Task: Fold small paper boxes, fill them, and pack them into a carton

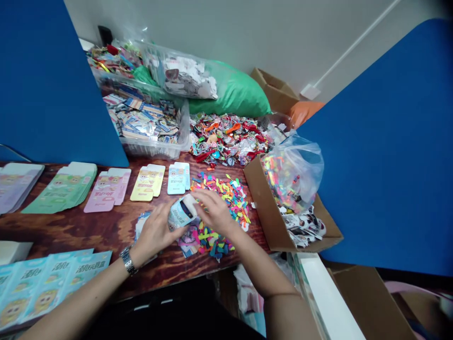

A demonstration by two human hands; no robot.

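Bare forearms entering from the bottom edge; left hand curled firmly around a half-folded pale-blue paper box at centre; right hand half open on its far end, just beside loose multicoloured cut-out pieces. Risk: a slipping grip or brushing wrist scattering those pieces.

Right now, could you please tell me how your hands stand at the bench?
Left hand and right hand both on a curled pale-blue printed card. Multicoloured cut pieces beside the right hand. Pale-blue card stack just beyond.
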